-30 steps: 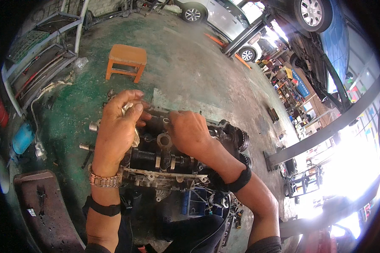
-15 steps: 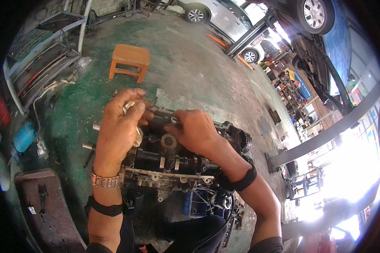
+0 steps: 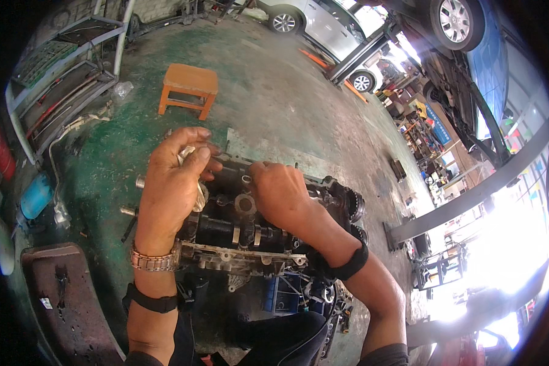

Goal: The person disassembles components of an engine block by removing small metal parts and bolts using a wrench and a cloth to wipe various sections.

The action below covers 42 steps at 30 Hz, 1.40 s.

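Observation:
A greasy cylinder head point(image 3: 222, 235) with camshafts lies in front of me, below both hands. At its left end my left hand point(image 3: 172, 177) is closed around a crumpled pale wrapper or rag point(image 3: 199, 198), most of which the palm and fingers hide. My right hand point(image 3: 280, 192) hovers over or rests on the far middle of the cylinder head, back of the hand up, fingers curled. By its fingertips shows the round end of a small metal piece point(image 3: 246, 179), seemingly pinched there. A round metal opening point(image 3: 245, 204) lies just nearer.
Toothed sprockets point(image 3: 355, 204) sit at the cylinder head's right end. Below it is a blue tray of parts point(image 3: 283, 297). A brown tray point(image 3: 70, 299) lies at left, an orange stool point(image 3: 189, 88) beyond. A lift arm point(image 3: 470, 195) crosses the right side.
My right hand has shifted slightly left and toward me, the small metal piece moving with it. My left hand stays nearly still, holding the crumpled pale thing.

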Each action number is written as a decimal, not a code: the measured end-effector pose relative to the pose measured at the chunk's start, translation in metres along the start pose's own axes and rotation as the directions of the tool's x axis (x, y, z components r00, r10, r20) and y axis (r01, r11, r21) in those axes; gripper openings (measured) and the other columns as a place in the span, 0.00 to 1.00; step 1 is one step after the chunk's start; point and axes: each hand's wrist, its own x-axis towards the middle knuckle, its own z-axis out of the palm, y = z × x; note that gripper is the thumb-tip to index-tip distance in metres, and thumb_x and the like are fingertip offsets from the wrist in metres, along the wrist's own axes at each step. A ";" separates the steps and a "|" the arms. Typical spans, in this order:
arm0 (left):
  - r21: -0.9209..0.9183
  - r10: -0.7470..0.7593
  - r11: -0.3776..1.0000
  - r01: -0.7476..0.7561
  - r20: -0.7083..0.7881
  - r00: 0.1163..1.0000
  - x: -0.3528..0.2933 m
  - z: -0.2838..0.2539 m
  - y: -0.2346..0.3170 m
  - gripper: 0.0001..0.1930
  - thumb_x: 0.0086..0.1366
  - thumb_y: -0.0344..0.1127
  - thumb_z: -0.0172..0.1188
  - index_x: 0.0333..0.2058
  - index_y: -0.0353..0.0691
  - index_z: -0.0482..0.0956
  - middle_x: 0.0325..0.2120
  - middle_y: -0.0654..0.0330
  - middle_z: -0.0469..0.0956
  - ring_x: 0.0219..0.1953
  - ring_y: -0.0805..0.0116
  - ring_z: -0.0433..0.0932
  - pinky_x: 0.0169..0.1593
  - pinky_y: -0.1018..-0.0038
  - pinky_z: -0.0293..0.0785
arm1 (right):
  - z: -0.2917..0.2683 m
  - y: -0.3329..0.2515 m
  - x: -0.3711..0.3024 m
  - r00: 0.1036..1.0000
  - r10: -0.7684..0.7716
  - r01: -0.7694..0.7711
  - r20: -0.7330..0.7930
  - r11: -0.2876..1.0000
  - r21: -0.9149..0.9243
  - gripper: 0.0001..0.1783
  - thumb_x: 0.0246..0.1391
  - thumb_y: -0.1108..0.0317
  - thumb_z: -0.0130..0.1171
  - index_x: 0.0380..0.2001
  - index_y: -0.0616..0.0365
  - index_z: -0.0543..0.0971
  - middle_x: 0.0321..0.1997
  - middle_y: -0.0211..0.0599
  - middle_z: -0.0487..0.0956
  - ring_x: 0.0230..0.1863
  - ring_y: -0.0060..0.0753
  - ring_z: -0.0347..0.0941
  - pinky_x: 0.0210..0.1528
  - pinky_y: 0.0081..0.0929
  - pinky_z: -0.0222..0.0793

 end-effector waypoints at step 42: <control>-0.027 -0.003 1.000 0.004 0.017 1.000 -0.001 -0.001 0.000 0.12 0.61 0.30 0.53 0.43 0.35 0.72 0.34 0.57 0.77 0.32 0.71 0.76 0.34 0.78 0.72 | 0.003 0.006 0.000 0.994 0.056 -0.034 -0.097 0.976 0.214 0.10 0.47 0.66 0.57 0.27 0.62 0.72 0.25 0.53 0.74 0.29 0.56 0.72 0.29 0.45 0.66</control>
